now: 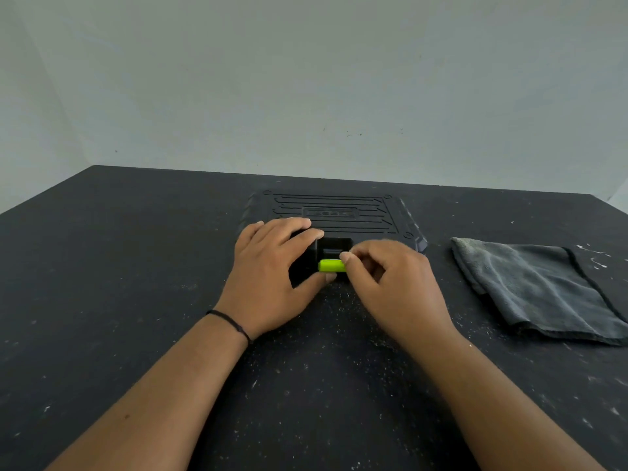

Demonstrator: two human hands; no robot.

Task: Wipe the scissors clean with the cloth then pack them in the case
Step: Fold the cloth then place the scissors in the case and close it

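One black case (pixel 334 212), closed and flat on the dark speckled table (pixel 136 266), ribbed lid up, at twelve o'clock from the hands. One grey cloth (pixel 540 287), folded, at three o'clock, well apart from the case, untouched. One lime-green latch (pixel 330 265) at the case's near edge, dead centre between the hands. Two bare hands, both at that near edge.

Left hand (pixel 272 277): fingers spread and curved over the black handle part just at nine o'clock of the latch, thumb tucked under its near side, fingertips resting on top. One thin black band (pixel 231 322) round the left wrist.

Right hand (pixel 387 277): fingers curled in, thumb and forefinger pinching the three-o'clock end of the green latch. Whether the latch is seated or lifted, cannot tell.

Scissors: none in sight anywhere on the table; case lid down, so contents hidden.

White specks and dust scattered over the table, thickest at six o'clock of the case and by the cloth's far corner. Plain pale wall (pixel 306 79) beyond the table's far edge.
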